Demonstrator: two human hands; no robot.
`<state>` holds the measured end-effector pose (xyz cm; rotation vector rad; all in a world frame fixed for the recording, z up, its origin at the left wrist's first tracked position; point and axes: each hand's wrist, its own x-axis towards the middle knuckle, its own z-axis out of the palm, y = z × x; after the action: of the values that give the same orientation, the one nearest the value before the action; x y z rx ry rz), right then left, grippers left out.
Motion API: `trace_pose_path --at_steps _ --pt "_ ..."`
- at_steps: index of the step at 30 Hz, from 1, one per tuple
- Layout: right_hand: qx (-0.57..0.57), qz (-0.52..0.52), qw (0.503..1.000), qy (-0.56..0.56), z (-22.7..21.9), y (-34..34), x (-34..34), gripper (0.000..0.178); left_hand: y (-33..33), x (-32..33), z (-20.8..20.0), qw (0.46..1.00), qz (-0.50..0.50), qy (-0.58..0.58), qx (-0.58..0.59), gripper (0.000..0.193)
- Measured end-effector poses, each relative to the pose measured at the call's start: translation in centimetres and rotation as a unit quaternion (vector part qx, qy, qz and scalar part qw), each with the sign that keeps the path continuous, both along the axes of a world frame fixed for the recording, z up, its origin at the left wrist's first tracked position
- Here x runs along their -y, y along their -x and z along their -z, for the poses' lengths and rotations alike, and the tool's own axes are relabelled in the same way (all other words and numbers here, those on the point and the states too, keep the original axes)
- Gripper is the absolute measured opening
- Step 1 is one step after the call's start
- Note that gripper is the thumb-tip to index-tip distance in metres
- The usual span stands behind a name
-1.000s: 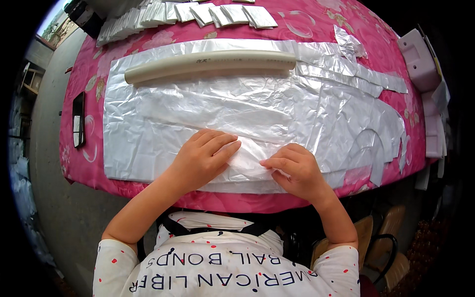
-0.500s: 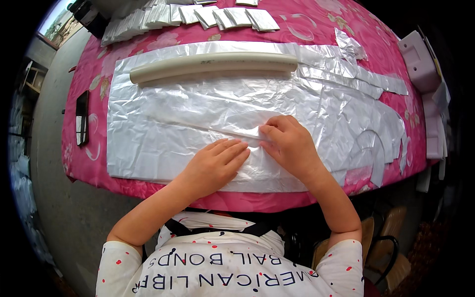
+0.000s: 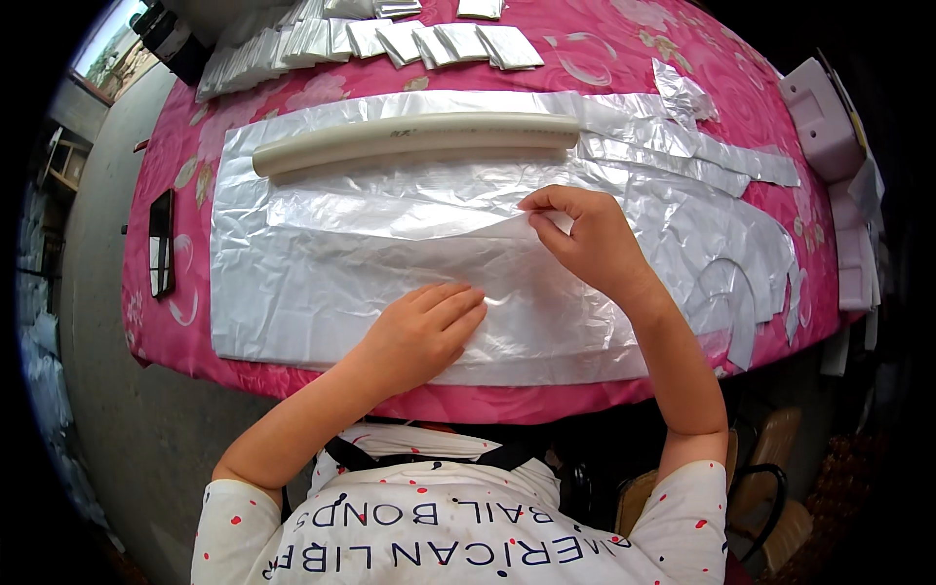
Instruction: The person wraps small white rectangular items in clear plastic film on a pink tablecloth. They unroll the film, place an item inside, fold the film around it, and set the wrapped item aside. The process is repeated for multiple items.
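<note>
A stack of thin, shiny, translucent plastic sheets lies spread across the table in front of me. My right hand pinches the raised edge of the top plastic sheet between thumb and forefinger, and a fold runs leftward from that pinch. Flat on the sheet nearer to me rests my left hand, its fingers stretched out and holding nothing. Beyond both hands, a long pale plastic pipe lies across the far part of the sheets.
A pink flowered tablecloth covers the table. Folded plastic packets line the far side beside a dark container. A phone lies at left. Cut plastic strips spread rightward, towards a pale lilac box.
My right hand has moved up and away from my left hand, lifting the sheet's edge and drawing the fold farther from me. My left hand has stayed nearly in place.
</note>
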<state>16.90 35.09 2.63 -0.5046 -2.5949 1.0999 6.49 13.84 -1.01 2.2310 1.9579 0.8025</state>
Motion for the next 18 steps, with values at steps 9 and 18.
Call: trace_pose_path --at_steps 9,18 --pt "-0.090 0.102 0.988 -0.068 1.3 2.4 -3.3 0.028 0.2 0.1 -0.3 1.000 0.015 0.016 0.006 0.041" --pt "-0.010 0.087 0.987 -0.132 0.6 -6.8 2.2 0.036 0.5 0.0 -1.8 0.995 0.053 0.044 0.076 0.047"
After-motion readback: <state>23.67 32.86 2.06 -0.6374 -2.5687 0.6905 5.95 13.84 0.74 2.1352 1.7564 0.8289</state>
